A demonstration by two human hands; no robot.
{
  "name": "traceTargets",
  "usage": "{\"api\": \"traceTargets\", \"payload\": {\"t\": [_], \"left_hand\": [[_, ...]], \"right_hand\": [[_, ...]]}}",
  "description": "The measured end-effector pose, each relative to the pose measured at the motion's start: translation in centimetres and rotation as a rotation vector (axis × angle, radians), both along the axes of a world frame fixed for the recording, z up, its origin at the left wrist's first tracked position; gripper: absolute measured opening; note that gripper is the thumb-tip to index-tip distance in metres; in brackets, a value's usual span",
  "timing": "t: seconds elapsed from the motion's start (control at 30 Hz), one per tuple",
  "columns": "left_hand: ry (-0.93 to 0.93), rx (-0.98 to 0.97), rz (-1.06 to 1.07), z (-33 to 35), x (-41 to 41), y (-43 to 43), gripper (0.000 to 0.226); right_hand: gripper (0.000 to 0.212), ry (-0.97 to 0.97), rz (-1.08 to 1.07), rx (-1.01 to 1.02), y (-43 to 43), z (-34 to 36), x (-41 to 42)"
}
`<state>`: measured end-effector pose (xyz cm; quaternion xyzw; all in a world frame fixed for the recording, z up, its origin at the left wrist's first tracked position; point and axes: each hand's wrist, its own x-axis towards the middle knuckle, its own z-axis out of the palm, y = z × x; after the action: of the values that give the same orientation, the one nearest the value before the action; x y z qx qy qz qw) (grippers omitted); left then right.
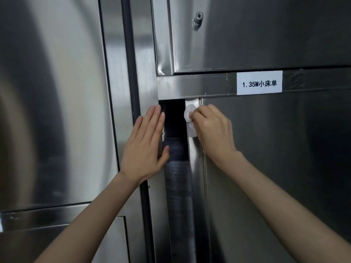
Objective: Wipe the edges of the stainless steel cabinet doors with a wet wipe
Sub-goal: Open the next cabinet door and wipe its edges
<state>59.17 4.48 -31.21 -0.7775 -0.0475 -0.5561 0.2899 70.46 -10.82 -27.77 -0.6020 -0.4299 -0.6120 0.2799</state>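
One white, crumpled wipe (190, 115) lies on the top of the door's (275, 168) smooth folded steel edge, at 9 o'clock of the right hand (212, 130), whose curled fingers pinch it. The left hand (144, 143) rests flat on the brushed-steel frame (147, 54), four fingers straight and pressed together. One rectangular white label (259, 82) sits at 1 o'clock of the wipe.

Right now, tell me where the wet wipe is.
In the head view, the wet wipe sits just right of centre, pinched by the right hand against the upper left edge of the lower cabinet door, below and left of the white label.
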Motion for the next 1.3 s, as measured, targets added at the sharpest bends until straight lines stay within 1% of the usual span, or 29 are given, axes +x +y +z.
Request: {"api": "traceTargets", "payload": {"t": [0.07, 0.13, 0.17, 0.23, 0.27, 0.33, 0.37, 0.4, 0.47, 0.5, 0.57, 0.63, 0.7, 0.77, 0.87, 0.9, 0.97, 1.0, 1.07, 1.17, 1.23, 1.3], "left_hand": [[-0.003, 0.009, 0.000, -0.1, 0.1, 0.2, 0.073], [-0.002, 0.011, -0.010, -0.3, 0.2, 0.3, 0.073], [0.001, 0.011, -0.013, -0.2, 0.2, 0.3, 0.074], [0.006, 0.005, -0.008, -0.1, 0.1, 0.2, 0.075], [0.010, 0.002, -0.003, -0.1, 0.0, 0.1, 0.075], [0.023, -0.006, 0.010, 0.0, -0.1, 0.0, 0.075], [0.031, -0.007, 0.018, 0.0, -0.1, 0.0, 0.076], [0.039, -0.005, 0.023, 0.0, -0.2, 0.0, 0.076], [0.049, 0.002, 0.016, 0.0, -0.3, 0.0, 0.075], [0.047, 0.005, 0.005, 0.0, -0.3, 0.0, 0.074], [0.032, 0.008, -0.018, 0.0, -0.4, 0.0, 0.073], [0.021, 0.015, -0.038, 0.0, -0.4, 0.0, 0.071], [0.016, 0.018, -0.050, -0.1, -0.4, -0.1, 0.070], [0.020, 0.019, -0.063, -0.1, -0.4, -0.1, 0.069], [0.066, 0.077, -0.076, -0.1, -0.4, -0.1, 0.064], [0.098, 0.108, -0.071, -0.1, -0.4, 0.0, 0.063], [0.173, 0.186, -0.036, -0.2, -0.4, 0.2, 0.066], [0.223, 0.238, -0.012, -0.3, -0.3, 0.3, 0.068], [0.307, 0.326, 0.026, -0.7, -0.1, 0.5, 0.071], [0.324, 0.350, 0.057, -0.8, 0.0, 0.6, 0.072], [0.319, 0.358, 0.063, -0.7, 0.0, 0.6, 0.072], [0.332, 0.372, 0.071, -0.7, 0.0, 0.6, 0.071]], "right_hand": [[0.020, -0.004, 0.022, 0.054, 0.4, 0.2, -0.2], [0.017, -0.024, 0.059, 0.030, 0.1, -1.7, 0.1], [0.017, -0.048, 0.057, -0.024, -0.4, -3.1, 0.2], [0.019, -0.082, -0.001, -0.208, -1.8, -4.9, -0.2], [0.021, -0.097, -0.040, -0.282, -2.5, -4.7, -0.5], [0.015, -0.082, -0.078, -0.330, -3.3, -2.5, -0.9], [0.008, -0.055, -0.071, -0.311, -3.4, -0.9, -0.7], [0.006, -0.009, -0.069, -0.285, -3.4, 0.9, -0.5], [0.017, 0.034, -0.124, -0.260, -3.3, 3.3, 0.4], [0.020, 0.012, -0.127, -0.258, -3.4, 3.5, 0.6], [0.023, -0.081, -0.079, -0.231, -3.6, 2.0, 0.8], [0.017, -0.151, -0.021, -0.201, -3.8, -1.0, 0.7], [0.007, -0.147, -0.005, -0.255, -4.0, -4.1, 0.6], [0.006, -0.108, -0.018, -0.321, -4.4, -5.7, 0.5], [0.011, -0.078, -0.014, -0.354, -4.3, -4.0, 0.5], [0.013, -0.097, -0.015, -0.340, -4.0, -3.1, 0.4], [0.023, -0.183, -0.044, -0.294, -3.4, -1.7, 0.4], [0.024, -0.225, -0.057, -0.264, -3.2, -1.6, 0.3], [0.015, -0.282, -0.069, -0.218, -2.8, -3.1, 0.6], [0.007, -0.273, -0.082, -0.240, -2.6, -8.3, 0.9], [0.013, -0.255, -0.042, -0.319, -2.8, -12.2, 0.7], [0.016, -0.229, -0.003, -0.359, -2.9, -14.0, 0.7]]}}
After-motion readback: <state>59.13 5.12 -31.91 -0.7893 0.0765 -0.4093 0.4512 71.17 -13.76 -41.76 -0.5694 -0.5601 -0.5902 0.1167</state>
